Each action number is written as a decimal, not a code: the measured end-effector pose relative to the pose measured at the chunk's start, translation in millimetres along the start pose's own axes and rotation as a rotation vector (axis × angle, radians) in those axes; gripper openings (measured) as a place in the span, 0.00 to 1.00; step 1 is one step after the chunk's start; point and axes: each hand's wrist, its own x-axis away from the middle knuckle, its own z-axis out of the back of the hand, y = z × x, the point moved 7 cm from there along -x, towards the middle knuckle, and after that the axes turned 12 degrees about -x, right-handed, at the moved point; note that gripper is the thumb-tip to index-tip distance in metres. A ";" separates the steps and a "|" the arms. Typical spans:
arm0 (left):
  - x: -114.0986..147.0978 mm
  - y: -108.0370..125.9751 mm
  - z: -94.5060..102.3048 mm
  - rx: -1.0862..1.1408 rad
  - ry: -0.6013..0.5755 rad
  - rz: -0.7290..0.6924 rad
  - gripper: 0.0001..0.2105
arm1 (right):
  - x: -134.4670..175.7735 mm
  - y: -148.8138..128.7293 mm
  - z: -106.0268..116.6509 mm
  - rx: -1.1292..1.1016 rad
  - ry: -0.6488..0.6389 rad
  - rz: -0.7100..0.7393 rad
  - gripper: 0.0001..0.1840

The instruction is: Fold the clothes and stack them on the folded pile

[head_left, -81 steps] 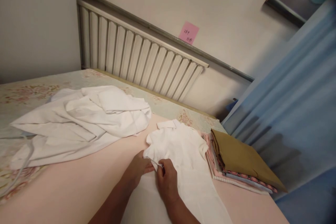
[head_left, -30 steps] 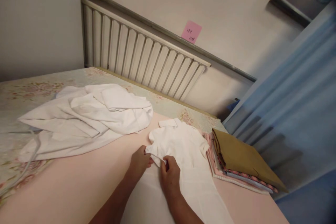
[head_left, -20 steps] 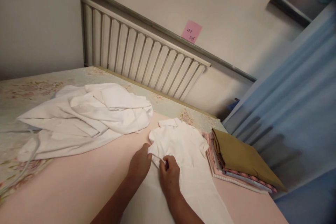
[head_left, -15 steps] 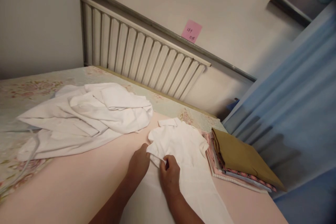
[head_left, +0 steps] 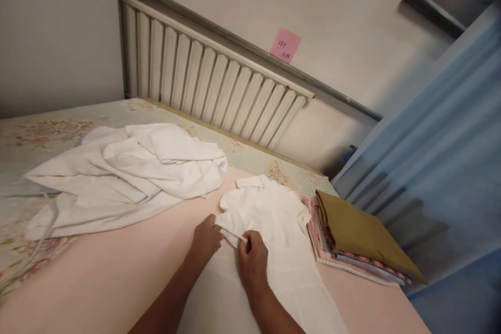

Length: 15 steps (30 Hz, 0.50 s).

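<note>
A white short-sleeved garment with a collar [head_left: 270, 219] lies spread on a pink cloth [head_left: 129, 276], its lower part reaching toward me. My left hand [head_left: 205, 240] is closed on the end of the garment's left sleeve. A short way to the right, my right hand [head_left: 253, 255] pinches the sleeve's lower edge, fingers curled. Between the two hands the sleeve edge is drawn into a fairly straight line. The fingertips of both hands are partly hidden by the fabric and the hands themselves.
A heap of crumpled white cloth [head_left: 141, 167] lies at left, with a pale cord [head_left: 49, 219] beside it. Folded fabrics, a mustard-brown one [head_left: 364, 229] on top, are stacked at right. Behind stand a radiator [head_left: 211, 78] and a blue curtain [head_left: 442, 177].
My left hand has shifted slightly left, carrying the sleeve end with it. My right hand stays nearly in place, still pinching the edge.
</note>
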 end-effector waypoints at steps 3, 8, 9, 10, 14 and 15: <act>-0.3 -0.2 -1.6 0.055 -0.013 0.024 0.04 | 0.1 1.2 -1.1 -0.005 -0.006 0.003 0.05; 0.2 -0.6 -2.0 0.085 -0.016 0.041 0.04 | 0.5 2.7 -2.0 -0.013 -0.020 -0.024 0.04; 0.4 -0.6 -1.9 0.085 -0.015 0.041 0.04 | 0.6 2.8 -2.0 -0.017 -0.022 -0.032 0.04; 0.7 -0.4 -1.7 0.085 -0.014 0.041 0.04 | 0.8 2.7 -1.8 -0.019 -0.022 -0.037 0.04; 1.4 0.1 -1.4 0.084 -0.018 0.039 0.04 | 0.7 0.9 -1.2 -0.018 -0.021 -0.025 0.05; 1.4 0.1 -1.3 0.083 -0.018 0.039 0.04 | 0.6 0.7 -1.3 -0.017 -0.023 -0.020 0.05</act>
